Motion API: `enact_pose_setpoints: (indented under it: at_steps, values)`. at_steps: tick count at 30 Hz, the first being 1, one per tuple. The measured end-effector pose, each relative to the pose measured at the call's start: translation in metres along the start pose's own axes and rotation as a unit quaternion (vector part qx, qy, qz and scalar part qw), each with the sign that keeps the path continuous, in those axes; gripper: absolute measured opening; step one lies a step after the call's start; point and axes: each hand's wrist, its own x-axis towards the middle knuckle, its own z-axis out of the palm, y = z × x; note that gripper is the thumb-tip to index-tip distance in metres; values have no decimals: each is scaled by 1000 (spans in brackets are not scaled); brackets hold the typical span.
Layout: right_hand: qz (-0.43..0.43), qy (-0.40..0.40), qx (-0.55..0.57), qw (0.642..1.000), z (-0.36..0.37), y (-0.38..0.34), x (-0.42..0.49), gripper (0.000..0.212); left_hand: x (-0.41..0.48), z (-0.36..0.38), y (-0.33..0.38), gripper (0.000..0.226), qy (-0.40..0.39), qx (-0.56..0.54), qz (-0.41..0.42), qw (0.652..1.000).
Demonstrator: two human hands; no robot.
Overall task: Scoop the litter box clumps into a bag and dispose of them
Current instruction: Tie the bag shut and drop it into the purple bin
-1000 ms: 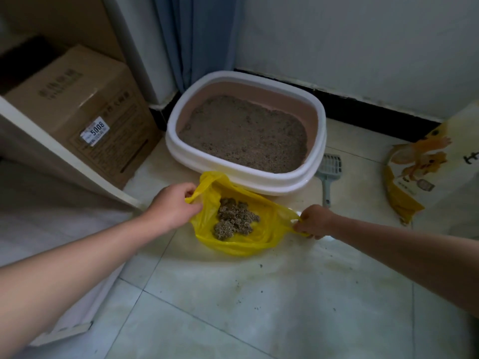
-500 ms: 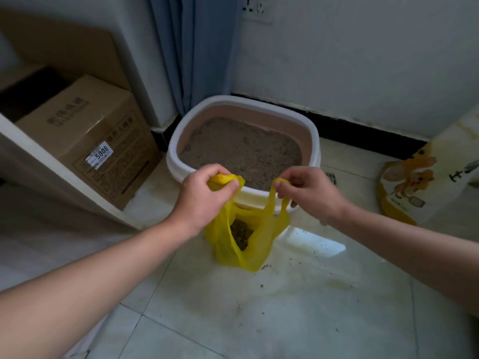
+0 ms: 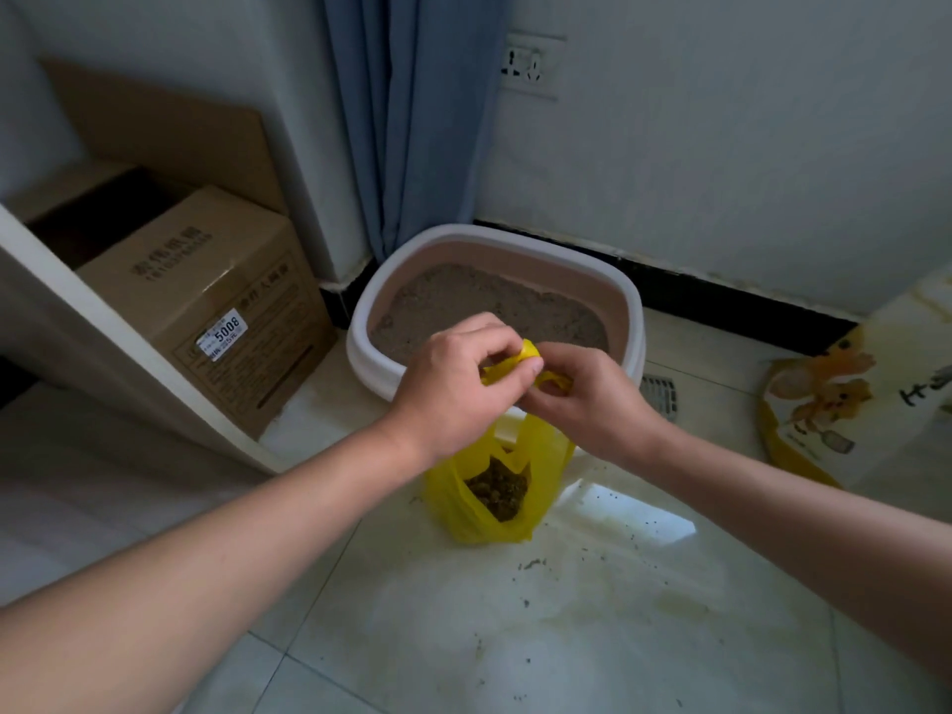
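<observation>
Head view: the thin yellow bag (image 3: 453, 507), sagging with dark clumps (image 3: 497, 489) before the litter box (image 3: 359, 342), is held by handles pinched in the left grip (image 3: 458, 383) and right grip (image 3: 587, 399).

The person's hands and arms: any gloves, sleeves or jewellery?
None visible. The left hand and right hand are ungloved, with no ring, watch or bracelet showing. Both forearms are uncovered to the frame's edge; no sleeve appears.

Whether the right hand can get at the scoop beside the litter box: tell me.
Probably not yet: the right hand pinches the handles of the yellow bag with the left hand. The scoop lies uncovered on the floor beyond that wrist, so letting go should free the way.
</observation>
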Motion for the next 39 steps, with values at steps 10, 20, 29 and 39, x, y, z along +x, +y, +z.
enact_pose_setpoints:
  at_steps: [10, 20, 29, 39]
  values:
    - [60, 33, 102, 992, -27, 8, 18, 12, -12, 17, -36, 20, -135, -169, -206, 955]
    - [-11, -165, -295, 941, -59, 9, 20, 41, -4, 20, -40, 26, -5, -283, -342, 896]
    - [-147, -89, -405, 898, -67, -11, 18, 9, -2, 27, -38, 9, -15, -216, -299, 929]
    - [-108, -50, -173, 978, -39, -14, 24, 16, -7, 40, -28, 18, -117, -201, -207, 950]
